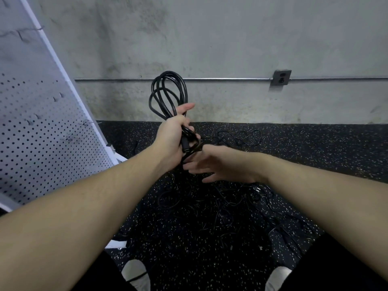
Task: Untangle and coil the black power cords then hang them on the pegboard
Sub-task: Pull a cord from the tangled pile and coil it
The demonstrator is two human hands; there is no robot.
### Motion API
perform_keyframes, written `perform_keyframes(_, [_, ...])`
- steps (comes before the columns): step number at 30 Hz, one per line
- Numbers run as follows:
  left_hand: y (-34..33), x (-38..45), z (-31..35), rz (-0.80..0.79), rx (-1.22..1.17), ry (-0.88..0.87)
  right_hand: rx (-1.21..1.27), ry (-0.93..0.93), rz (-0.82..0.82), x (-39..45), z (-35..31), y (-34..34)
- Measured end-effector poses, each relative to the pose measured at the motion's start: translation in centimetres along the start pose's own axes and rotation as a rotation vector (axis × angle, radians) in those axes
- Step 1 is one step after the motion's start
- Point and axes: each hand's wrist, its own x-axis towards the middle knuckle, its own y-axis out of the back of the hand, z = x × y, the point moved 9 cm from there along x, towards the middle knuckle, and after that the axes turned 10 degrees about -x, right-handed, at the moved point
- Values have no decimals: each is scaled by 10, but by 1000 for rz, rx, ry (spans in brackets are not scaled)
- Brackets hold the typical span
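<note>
My left hand [173, 135] grips a coiled black power cord [168, 91] around its middle, and the loops stand up above my fist in front of the wall. A plug end of the cord sticks out below my fingers. My right hand [220, 164] hovers just to the right of and below the coil, fingers relaxed and spread, holding nothing. A tangle of black cords [210, 202] lies on the speckled floor below both hands. The white pegboard [42, 127] leans at the left, with several metal hooks [88, 122] sticking out.
A grey concrete wall faces me, with a metal conduit [231, 79] and an outlet box [281, 77] on it. More thin black cord [241, 137] trails on the black speckled floor mat near the wall. My feet [136, 274] show at the bottom edge.
</note>
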Motion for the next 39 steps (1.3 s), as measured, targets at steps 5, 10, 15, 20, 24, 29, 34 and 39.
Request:
perform_keyframes(5, [10, 10, 5, 97, 121, -118, -41, 6, 40, 8, -12, -17])
perform_keyframes(10, [45, 20, 23, 240, 203, -156, -278, -19, 196, -5, -13, 2])
perform_keyframes(15, [77, 21, 45, 274, 583, -184, -662, -124, 280, -26, -7, 40])
perform_keyframes(20, [63, 12, 15, 67, 866, -2, -469, 100, 480, -35, -37, 60])
perform_keyframes(24, [41, -11, -10, -56, 896, 178, -348, 212, 756, -44, -50, 83])
perform_keyframes(29, [22, -21, -15, -125, 734, 267, -295, 161, 903, -49, -43, 100])
perform_keyframes(34, [19, -15, -17, -112, 1068, 74, 4, 263, 655, -42, -48, 85])
perform_keyframes(39, [24, -13, -13, 15, 869, 104, -212, 280, 828, -55, -59, 94])
